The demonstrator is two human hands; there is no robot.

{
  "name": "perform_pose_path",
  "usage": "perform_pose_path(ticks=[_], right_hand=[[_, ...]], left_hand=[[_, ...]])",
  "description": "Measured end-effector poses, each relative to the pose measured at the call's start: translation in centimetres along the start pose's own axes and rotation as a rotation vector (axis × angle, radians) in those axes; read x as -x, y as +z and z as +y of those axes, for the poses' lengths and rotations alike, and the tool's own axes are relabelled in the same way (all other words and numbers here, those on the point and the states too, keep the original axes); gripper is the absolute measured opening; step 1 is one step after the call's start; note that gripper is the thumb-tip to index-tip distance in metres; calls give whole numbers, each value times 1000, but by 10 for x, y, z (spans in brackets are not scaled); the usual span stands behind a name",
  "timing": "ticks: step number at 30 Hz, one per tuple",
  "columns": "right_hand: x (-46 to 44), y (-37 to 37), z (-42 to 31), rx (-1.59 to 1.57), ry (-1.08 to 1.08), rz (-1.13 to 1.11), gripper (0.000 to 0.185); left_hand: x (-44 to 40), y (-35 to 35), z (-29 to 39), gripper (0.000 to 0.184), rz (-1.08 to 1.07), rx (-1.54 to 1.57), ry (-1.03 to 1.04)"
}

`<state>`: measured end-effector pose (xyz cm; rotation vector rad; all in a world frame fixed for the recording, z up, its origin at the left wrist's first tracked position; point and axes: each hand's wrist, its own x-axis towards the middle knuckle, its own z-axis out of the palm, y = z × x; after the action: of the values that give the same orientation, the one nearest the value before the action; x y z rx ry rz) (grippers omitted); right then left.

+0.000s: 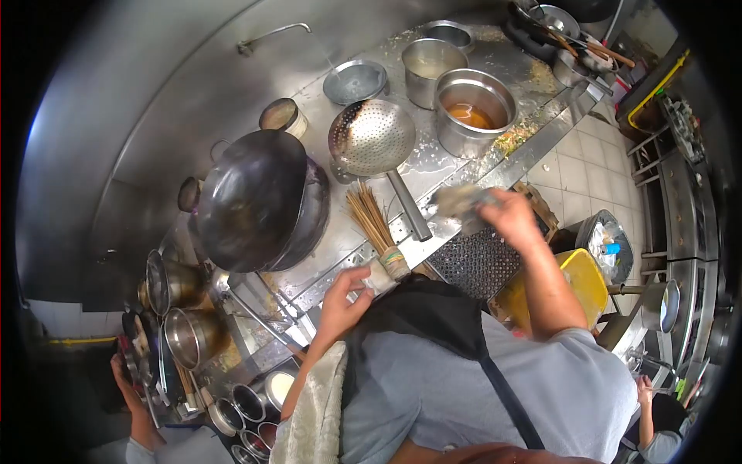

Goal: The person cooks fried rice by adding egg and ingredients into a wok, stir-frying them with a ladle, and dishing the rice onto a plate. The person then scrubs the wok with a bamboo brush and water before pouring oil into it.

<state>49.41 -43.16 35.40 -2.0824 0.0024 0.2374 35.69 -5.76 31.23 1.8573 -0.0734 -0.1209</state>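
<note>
My left hand is at the counter's front edge, its fingers slightly bent and apart, beside a small white item that I cannot make out. A bundled bamboo brush lies just beyond it. My right hand is closed on a greyish cloth, blurred by motion, over the front edge. Between the hands, a perforated ladle rests on the counter with its handle towards me. A large dark wok is tilted at the left.
Steel pots and a basin under a running tap stand at the back. A black mat and yellow bin are at the right. A co-worker's hand is lower left; another person's arm is lower right.
</note>
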Motion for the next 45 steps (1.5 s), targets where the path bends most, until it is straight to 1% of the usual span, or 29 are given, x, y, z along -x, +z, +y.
perform_pose_path(ticks=[1,2,3,4,5,7,9,10,12,15,16,18,20,21,22,23,24,25,26,27,32,35,36,38,40,42,44,45], right_hand=[[-12,-15,24,24,-5,238,44],[-28,-40,42,81,99,312,51],[-45,-57,68,151,52,507,55],[-61,-77,81,122,36,607,56],[-70,-91,68,119,52,668,57],[-114,-114,79,130,123,714,55],[-155,-111,56,-46,321,656,53],[-208,-107,122,251,27,820,55],[-257,-86,145,367,-94,787,57],[-264,-102,127,154,243,555,59],[-268,-111,131,35,333,573,62],[-250,-110,94,325,326,622,56],[-299,-123,163,-110,264,403,51],[-299,-123,151,-348,286,214,46],[-292,-120,139,-578,315,4,43],[-296,-116,140,-561,336,-57,45],[-312,-128,149,-542,352,-110,46],[-357,-144,205,-425,360,-54,46],[-361,-144,206,-287,353,67,50],[-357,-142,202,-152,342,196,54],[-348,-153,158,396,165,348,50],[-354,-177,119,379,100,260,54],[-354,-181,103,446,61,262,55],[-353,-185,57,579,-13,274,58],[-321,-162,-22,812,-92,256,59],[-305,-143,-76,873,-176,181,62],[-283,-109,-124,794,-191,181,59],[-278,-93,-146,837,-224,184,57]], left_hand=[[7,2,-14,40,8,120,-89],[11,4,-25,38,17,241,-177],[15,6,-31,36,47,302,-203],[18,8,-35,34,76,363,-228],[19,10,-38,32,106,423,-250],[19,14,-43,32,110,475,-272],[18,18,-46,31,115,507,-289],[17,20,-46,30,115,512,-295],[15,22,-44,29,119,505,-311],[18,20,-32,28,180,490,-344],[22,20,-28,28,221,497,-361],[32,18,-34,27,260,469,-409],[46,15,-53,28,268,410,-465],[51,16,-53,28,297,363,-459],[55,17,-49,27,326,419,-501],[59,17,-52,27,336,423,-484],[63,16,-57,26,341,427,-461],[64,13,-54,26,341,386,-470],[67,13,-54,26,361,370,-455],[70,13,-56,26,373,352,-443],[98,7,-77,26,415,369,-418],[118,2,-91,26,430,379,-427],[123,-1,-95,26,441,396,-419],[133,-8,-104,27,431,404,-434],[138,-16,-108,27,418,425,-435],[143,-26,-109,27,405,458,-428],[150,-37,-119,28,400,475,-378],[152,-43,-123,28,393,486,-352]])
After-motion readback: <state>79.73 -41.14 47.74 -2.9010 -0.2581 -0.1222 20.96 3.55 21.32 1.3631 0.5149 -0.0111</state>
